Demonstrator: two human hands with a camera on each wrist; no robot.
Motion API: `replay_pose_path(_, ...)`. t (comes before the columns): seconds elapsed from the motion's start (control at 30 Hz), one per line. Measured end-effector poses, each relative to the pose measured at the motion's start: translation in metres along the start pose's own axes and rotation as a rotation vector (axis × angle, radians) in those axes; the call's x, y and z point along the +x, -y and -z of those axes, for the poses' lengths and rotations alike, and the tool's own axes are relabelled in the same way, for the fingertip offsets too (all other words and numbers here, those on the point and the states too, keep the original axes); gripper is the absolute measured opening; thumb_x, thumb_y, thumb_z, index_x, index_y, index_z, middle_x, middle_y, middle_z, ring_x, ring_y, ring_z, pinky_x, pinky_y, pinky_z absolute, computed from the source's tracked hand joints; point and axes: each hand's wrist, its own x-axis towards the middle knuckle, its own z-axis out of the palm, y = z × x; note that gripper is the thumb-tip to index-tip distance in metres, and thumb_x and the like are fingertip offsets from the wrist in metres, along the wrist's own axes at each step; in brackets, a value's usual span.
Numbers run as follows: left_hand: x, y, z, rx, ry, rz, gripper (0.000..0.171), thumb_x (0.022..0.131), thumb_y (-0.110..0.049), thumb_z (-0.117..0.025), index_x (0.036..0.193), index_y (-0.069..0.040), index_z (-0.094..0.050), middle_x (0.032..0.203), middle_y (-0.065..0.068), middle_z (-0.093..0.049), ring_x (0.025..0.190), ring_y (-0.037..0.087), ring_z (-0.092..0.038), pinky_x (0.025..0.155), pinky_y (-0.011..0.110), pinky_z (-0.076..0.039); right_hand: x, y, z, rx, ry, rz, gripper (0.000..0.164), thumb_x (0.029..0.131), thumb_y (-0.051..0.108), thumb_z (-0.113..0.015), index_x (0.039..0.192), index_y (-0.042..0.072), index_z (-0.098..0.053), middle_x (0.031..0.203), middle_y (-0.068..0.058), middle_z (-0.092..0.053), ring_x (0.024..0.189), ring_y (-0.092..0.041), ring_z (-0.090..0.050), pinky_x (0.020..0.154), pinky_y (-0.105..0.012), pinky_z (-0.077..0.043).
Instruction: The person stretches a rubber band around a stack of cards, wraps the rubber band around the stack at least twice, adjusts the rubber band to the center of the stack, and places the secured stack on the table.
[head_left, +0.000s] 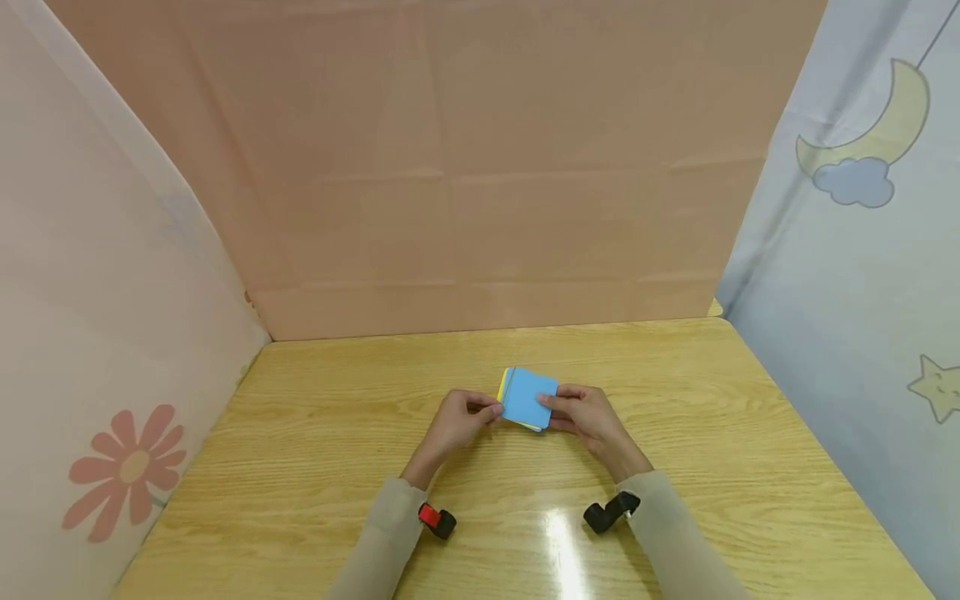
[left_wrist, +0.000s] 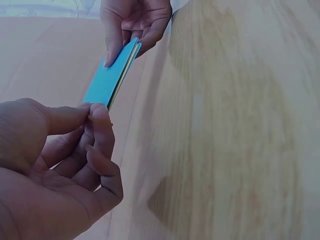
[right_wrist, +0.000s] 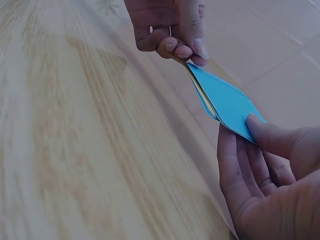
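Observation:
A small stack of square cards [head_left: 529, 398], blue on top with yellow edges showing beneath, is held up between both hands. My right hand [head_left: 592, 417] grips its right side, thumb on the blue face and fingers underneath. A thin rubber band [head_left: 511, 383] runs across the stack near its left edge. At the lower left corner, my left hand [head_left: 461, 419] pinches the band between thumb and index finger; a tan bit of it pokes out past the fingertips in the left wrist view. In the right wrist view, the layered edges of the cards [right_wrist: 204, 95] show blue and pale yellow.
Below the hands is a wood-grain table [head_left: 337, 400]. A plain peach cloth [head_left: 450, 208] hangs behind it, with a flower-print cloth [head_left: 90, 292] on the left and a moon-and-star cloth [head_left: 847, 283] on the right. Both wrists wear dark strapped devices.

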Motion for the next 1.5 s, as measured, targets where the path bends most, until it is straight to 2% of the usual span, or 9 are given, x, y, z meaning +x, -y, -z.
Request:
replay_pose_path(0.1,-0.001,0.002,-0.001,0.0,0.015,0.007,0.018,0.103,-0.018,-0.07,0.104,-0.003,-0.081,0.091,0.017,-0.079,0.08,0.019,-0.072,0.075,0.028,-0.058,-0.001,0.002,-0.001,0.001,-0.004,0.01,0.021,0.095,0.009,-0.079,0.11,-0.002,-0.07,0.098,-0.005,-0.073,0.083,-0.017,-0.077,0.076,-0.032,-0.066)
replay_pose_path(0.3,-0.002,0.006,-0.004,-0.021,0.051,0.009,0.018,0.103,-0.015,-0.069,0.104,0.0,-0.08,0.091,0.018,-0.078,0.078,0.017,-0.071,0.074,0.027,-0.058,-0.002,0.004,-0.002,0.019,-0.018,0.014,0.023,0.094,0.009,-0.079,0.109,-0.004,-0.067,0.095,-0.004,-0.072,0.081,-0.016,-0.077,0.074,-0.031,-0.066)
replay_pose_path(0.6,-0.005,0.008,-0.008,-0.064,0.095,0.041,0.022,0.103,-0.02,-0.07,0.105,0.0,-0.08,0.093,0.015,-0.079,0.078,0.015,-0.073,0.075,0.027,-0.06,-0.004,0.005,-0.002,0.031,-0.043,0.012,0.027,0.095,0.009,-0.079,0.113,-0.006,-0.066,0.093,-0.002,-0.073,0.081,-0.015,-0.077,0.073,-0.029,-0.065)
replay_pose_path(0.83,-0.007,0.006,-0.009,-0.079,0.122,0.031,0.022,0.103,-0.017,-0.068,0.107,0.002,-0.079,0.095,0.015,-0.078,0.08,0.013,-0.072,0.077,0.029,-0.063,-0.004,0.005,-0.001,0.025,-0.046,0.01,0.04,0.095,0.01,-0.079,0.125,-0.009,-0.062,0.095,-0.002,-0.072,0.082,-0.015,-0.076,0.073,-0.028,-0.065)
replay_pose_path(1.07,-0.007,0.009,-0.011,-0.078,0.155,0.013,0.022,0.107,-0.014,-0.062,0.115,-0.002,-0.078,0.1,0.016,-0.078,0.086,0.013,-0.071,0.079,0.026,-0.062,-0.004,0.005,-0.002,0.024,-0.044,0.004,0.035,0.094,0.01,-0.08,0.12,-0.006,-0.064,0.091,0.0,-0.071,0.08,-0.014,-0.076,0.071,-0.028,-0.064)
replay_pose_path(1.2,-0.008,0.008,-0.013,-0.069,0.182,0.002,0.025,0.11,-0.013,-0.056,0.121,-0.003,-0.076,0.1,0.015,-0.077,0.086,0.014,-0.071,0.076,0.025,-0.059,-0.003,0.004,-0.001,0.027,-0.056,0.003,0.033,0.093,0.01,-0.081,0.117,-0.006,-0.064,0.091,0.0,-0.071,0.079,-0.013,-0.075,0.07,-0.027,-0.064)
replay_pose_path(1.37,-0.01,0.006,-0.016,-0.055,0.163,-0.023,0.018,0.103,-0.019,-0.069,0.115,-0.011,-0.08,0.094,0.014,-0.077,0.077,0.015,-0.072,0.066,0.025,-0.057,-0.002,0.003,0.0,0.027,-0.058,0.002,0.032,0.094,0.011,-0.081,0.116,-0.005,-0.065,0.09,0.001,-0.071,0.079,-0.013,-0.075,0.071,-0.027,-0.064)
replay_pose_path(1.5,-0.011,0.004,-0.018,-0.001,0.173,-0.059,0.021,0.097,-0.024,-0.079,0.115,-0.015,-0.082,0.091,0.008,-0.075,0.072,0.013,-0.066,0.061,0.023,-0.052,-0.003,0.003,-0.001,0.023,-0.049,0.001,0.032,0.094,0.012,-0.081,0.117,-0.004,-0.065,0.09,0.001,-0.07,0.079,-0.014,-0.076,0.071,-0.028,-0.064)
